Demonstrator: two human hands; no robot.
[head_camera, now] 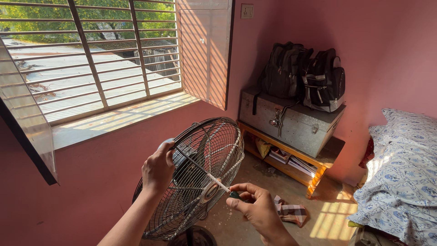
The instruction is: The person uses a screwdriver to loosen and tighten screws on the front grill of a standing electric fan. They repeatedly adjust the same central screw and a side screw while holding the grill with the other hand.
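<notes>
Fan [200,177], a pedestal one with a round wire grille, stands low in the middle of the frame, its face tilted up and to the right, against the pink wall below the window. At the lower centre of the frame the left hand [158,169] curls over the upper left rim of the grille, fingers pressed together and hooked around the wires. Lower right of it, the right hand [255,207] pinches the dark green handle of a screwdriver [221,186] between thumb and fingertips; the pale shaft points up and left, its tip reaching the grille just above the round hub plate.

On the floor just right of the fan lies a checked cloth [291,213]. Beyond it, toward the right centre of the frame, a low wooden shelf [318,171] holding books carries a grey metal trunk [296,123], and two dark backpacks [302,75] sit on top of the trunk. A bed with blue patterned bedding [400,177] fills the right edge. A barred window [91,54] with an open shutter takes the upper left.
</notes>
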